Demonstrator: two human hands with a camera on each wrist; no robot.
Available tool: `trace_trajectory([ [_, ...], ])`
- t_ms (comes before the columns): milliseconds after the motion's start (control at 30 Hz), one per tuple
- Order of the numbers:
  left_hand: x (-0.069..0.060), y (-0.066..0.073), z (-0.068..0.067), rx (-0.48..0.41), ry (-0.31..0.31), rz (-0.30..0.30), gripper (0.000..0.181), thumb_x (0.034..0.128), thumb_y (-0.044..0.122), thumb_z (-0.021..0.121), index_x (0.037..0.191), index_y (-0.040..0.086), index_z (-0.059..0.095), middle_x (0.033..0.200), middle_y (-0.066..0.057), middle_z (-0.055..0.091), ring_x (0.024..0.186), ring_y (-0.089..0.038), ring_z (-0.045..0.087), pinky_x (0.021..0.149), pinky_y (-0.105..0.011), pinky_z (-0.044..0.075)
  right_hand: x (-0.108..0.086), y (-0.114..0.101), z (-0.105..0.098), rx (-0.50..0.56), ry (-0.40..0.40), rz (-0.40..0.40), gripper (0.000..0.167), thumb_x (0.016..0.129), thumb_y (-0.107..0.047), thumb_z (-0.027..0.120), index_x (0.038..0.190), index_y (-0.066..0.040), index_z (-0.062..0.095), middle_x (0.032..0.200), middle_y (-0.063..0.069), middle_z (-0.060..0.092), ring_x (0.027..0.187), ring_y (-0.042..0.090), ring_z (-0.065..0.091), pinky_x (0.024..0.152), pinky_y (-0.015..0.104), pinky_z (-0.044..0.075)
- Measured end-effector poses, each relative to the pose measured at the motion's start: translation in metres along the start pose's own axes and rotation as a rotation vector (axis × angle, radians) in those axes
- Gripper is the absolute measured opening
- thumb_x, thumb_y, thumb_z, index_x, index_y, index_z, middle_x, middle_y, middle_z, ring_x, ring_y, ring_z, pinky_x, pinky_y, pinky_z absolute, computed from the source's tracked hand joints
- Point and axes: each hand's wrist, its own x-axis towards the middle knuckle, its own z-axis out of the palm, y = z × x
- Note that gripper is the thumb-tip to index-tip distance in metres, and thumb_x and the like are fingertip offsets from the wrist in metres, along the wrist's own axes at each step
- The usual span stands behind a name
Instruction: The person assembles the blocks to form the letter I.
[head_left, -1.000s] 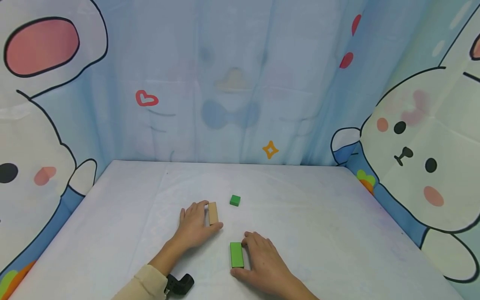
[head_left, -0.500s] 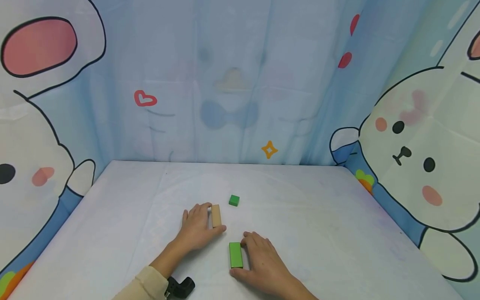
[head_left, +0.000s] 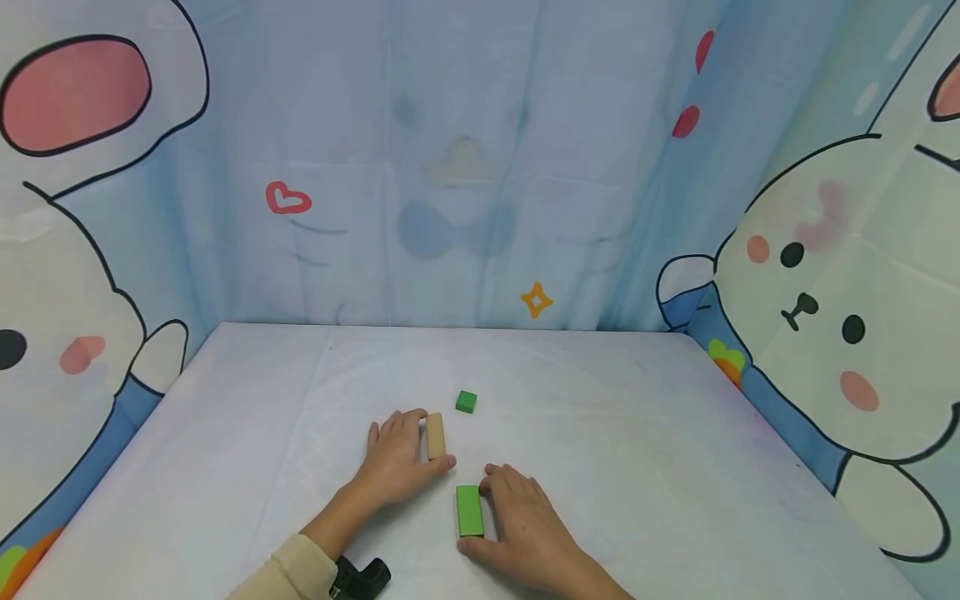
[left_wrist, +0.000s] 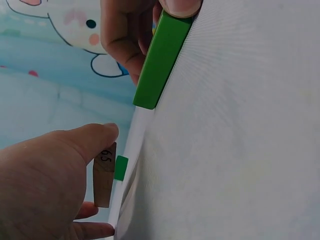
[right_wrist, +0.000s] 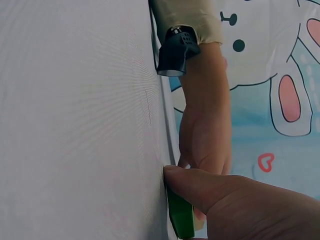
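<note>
My left hand [head_left: 397, 468] grips a tan wooden block [head_left: 436, 436] by its two ends, thumb at the near end and fingers at the far end. Printed digits show on that block's end [left_wrist: 104, 156] in the left wrist view. Nearer the person, my right hand [head_left: 522, 525] holds a longer bright green block [head_left: 470, 511] the same way, from its right side. The left wrist view shows this green block [left_wrist: 162, 60] beside the right hand's fingers. Beyond both hands, a small green block [head_left: 466, 402] sits alone on the table. A gap separates the two held blocks.
A white cloth covers the table [head_left: 637, 433]. Behind it hangs a blue curtain [head_left: 337, 108] printed with cartoon rabbits. A black wrist device [head_left: 362, 578] juts from the left sleeve [head_left: 288, 568] near the front of the table.
The left hand has moved the wooden block a little to the right and toward the person. The right hand and its green block have stayed nearly still.
</note>
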Motion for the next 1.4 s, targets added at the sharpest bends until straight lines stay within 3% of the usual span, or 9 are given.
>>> trace_trajectory([
  [967,-0.002,0.015,0.013,-0.006,-0.044,0.038,0.082,0.0868,0.051,0.077,0.143,0.001,0.047,0.149,-0.027,0.05,0.149,-0.051,0.034,0.118,-0.076,0.013,-0.001,0.0,0.001,0.013,0.005,-0.003,0.067,0.082,-0.059,0.079,0.123,-0.011,0.057,0.149,0.017,0.053,0.141,0.036,0.047,0.118,0.062,0.035],
  [1400,-0.004,0.015,0.016,0.042,-0.072,0.06,0.078,0.0877,0.056,0.075,0.138,0.002,0.05,0.152,-0.026,0.047,0.149,-0.051,0.033,0.117,-0.078,0.013,0.0,0.0,0.001,-0.001,0.006,-0.014,0.067,0.083,-0.06,0.078,0.123,-0.011,0.057,0.147,0.017,0.053,0.14,0.036,0.049,0.116,0.062,0.036],
])
